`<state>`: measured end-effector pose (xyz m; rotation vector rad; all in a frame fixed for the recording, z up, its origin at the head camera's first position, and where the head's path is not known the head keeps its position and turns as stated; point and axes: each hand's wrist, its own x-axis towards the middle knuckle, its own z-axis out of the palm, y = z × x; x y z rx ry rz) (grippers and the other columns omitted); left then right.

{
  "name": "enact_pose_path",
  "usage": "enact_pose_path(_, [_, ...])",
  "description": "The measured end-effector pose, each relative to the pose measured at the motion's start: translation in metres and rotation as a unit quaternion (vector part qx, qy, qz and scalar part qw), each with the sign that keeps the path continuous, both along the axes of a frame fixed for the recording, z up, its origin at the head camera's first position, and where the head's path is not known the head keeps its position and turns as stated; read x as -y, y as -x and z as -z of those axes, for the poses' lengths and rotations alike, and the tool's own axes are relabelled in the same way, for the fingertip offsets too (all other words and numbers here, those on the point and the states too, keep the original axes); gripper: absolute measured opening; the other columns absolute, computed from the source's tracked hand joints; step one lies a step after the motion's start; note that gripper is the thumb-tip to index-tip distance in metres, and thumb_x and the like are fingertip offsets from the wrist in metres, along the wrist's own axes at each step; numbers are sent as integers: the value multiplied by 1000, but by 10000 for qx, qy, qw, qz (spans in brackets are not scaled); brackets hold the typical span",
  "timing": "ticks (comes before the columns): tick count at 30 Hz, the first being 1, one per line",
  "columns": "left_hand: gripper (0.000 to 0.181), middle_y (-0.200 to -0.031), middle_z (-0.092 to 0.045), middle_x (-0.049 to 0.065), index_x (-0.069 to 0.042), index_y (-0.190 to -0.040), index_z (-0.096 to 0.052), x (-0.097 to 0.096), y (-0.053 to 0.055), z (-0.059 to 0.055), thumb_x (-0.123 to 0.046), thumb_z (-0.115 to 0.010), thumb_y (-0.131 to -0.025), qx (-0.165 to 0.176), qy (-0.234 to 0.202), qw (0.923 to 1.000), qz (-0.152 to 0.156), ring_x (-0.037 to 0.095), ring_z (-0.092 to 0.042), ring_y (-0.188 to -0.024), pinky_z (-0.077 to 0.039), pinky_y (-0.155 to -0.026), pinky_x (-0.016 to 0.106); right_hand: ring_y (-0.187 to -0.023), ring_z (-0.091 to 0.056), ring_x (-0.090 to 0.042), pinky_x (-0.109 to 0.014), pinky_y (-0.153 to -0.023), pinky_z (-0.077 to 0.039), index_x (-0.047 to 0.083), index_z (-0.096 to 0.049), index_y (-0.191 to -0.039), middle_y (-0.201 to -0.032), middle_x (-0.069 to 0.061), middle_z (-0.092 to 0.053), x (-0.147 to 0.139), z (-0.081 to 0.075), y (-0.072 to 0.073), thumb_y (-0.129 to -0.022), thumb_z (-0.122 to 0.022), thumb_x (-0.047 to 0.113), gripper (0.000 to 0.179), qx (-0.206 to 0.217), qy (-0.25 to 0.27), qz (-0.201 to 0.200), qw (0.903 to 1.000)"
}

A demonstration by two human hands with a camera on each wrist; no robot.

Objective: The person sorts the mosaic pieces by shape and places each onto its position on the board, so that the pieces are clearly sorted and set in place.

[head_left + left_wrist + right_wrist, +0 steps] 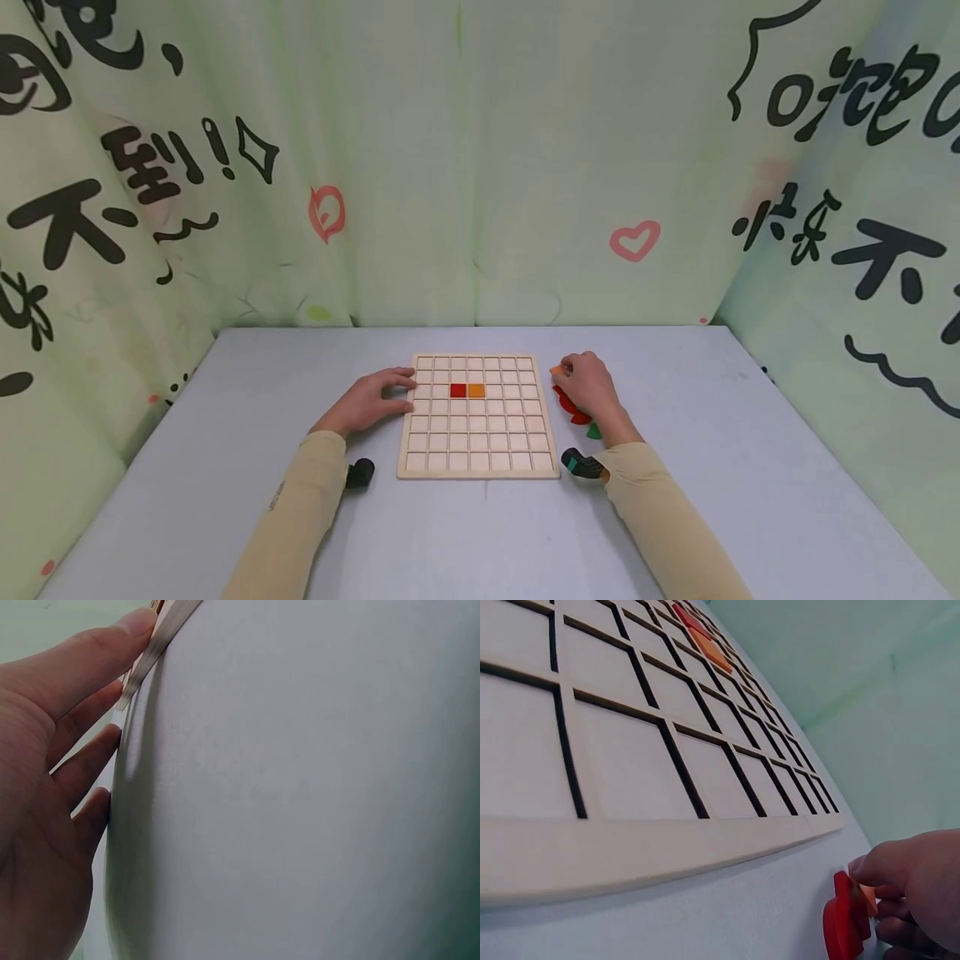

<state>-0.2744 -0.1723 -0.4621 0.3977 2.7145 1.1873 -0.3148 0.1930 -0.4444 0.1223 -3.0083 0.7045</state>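
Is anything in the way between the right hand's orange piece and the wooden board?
Nothing visible stands between the orange piece at the right hand and the wooden board. The head view shows the red pieces just below, off that path.

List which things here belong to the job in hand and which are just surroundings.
In the job:
grid board, touched by the left hand
red square, orange square, set in it
orange piece, at the right hand
red pieces and green piece beside the board

Just around it:
pale table
printed curtain
wrist cameras
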Motion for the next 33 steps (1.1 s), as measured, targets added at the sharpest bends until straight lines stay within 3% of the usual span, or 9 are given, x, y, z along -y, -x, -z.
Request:
enact_pose_path(8, [43, -149, -46, 3, -9, -126, -65, -1, 0, 1, -23, -75, -87, -25, -67, 10000, 33, 31, -31, -143, -26, -116, 49, -93, -55, -33, -43, -81, -53, -9, -67, -112, -106, -24, -61, 6, -4, -2, -91, -59, 14, 32, -106, -244, 194, 9995])
enact_pose_path(13, [43, -149, -46, 3, -8, -127, -65, -1, 0, 1, -22, -75, -87, -49, -66, 9999, 60, 30, -31, -143, -26, -117, 49, -97, -57, -35, -45, -85, -53, -8, -68, -110, -106, -24, -63, 8, -2, -3, -92, -62, 12, 28, -289, -318, 108, 9990])
enact_pose_path(21, [43, -150, -45, 3, -8, -127, -65, 0, -1, -1, -22, -75, -88, 8, -39, 10000, 30, 31, -30, -144, -26, -117, 49, -108, -57, -39, -48, -90, -52, -6, -69, -114, -112, -25, -63, 9, 1, 0, -92, -66, 5, 25, -365, -75, -250, 9990])
enact_pose_path(27, [43, -150, -45, 3, -8, -127, -65, 0, -2, -3, -23, -74, -88, -21, 64, 10000, 9, 31, -30, -143, -26, -117, 49, -106, -55, -39, -47, -88, -52, -8, -65, -120, -112, -26, -60, 10, 2, 1, -91, -67, 6, 32, -210, 85, -248, 9994])
enact_pose_path(33, [43, -150, -45, 3, -8, -127, -65, 0, -2, -2, -22, -75, -88, -13, 36, 10000, 9, 29, -30, -144, -25, -117, 48, -104, -55, -38, -48, -87, -51, -6, -68, -115, -109, -25, -61, 9, 5, 1, -92, -67, 9, 28, -345, 108, -299, 9989])
